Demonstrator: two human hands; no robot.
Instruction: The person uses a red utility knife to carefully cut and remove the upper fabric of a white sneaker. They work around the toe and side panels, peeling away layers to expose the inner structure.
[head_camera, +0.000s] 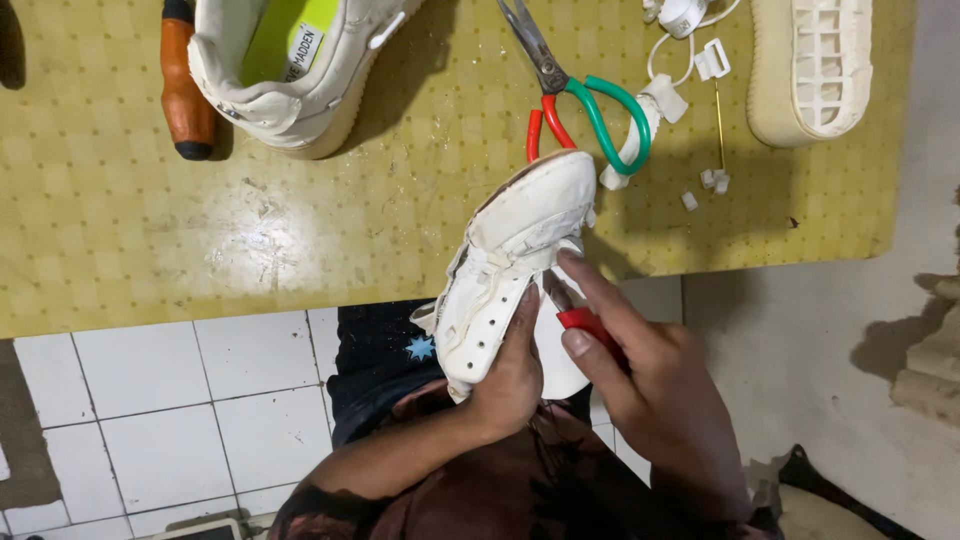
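The yellow checked, scuffed surface (200, 220) is filling the upper view, with white floor tiles (180, 400) lying below its edge. Over that edge, the left hand (510, 385) is wrapping its fingers (525, 310) closed around the worn white lace-up sneaker upper (515, 255), holding it toe-away against the person's lap. The right hand (650, 390) is pressing fingertips to the sneaker's right side while gripping a small red-handled tool (585, 320). Another cream sneaker with a green insole (290, 70) is resting on the surface, beside a cream rubber sole (810, 65), red-and-green-handled scissors (570, 95) and a brown wooden handle (182, 80).
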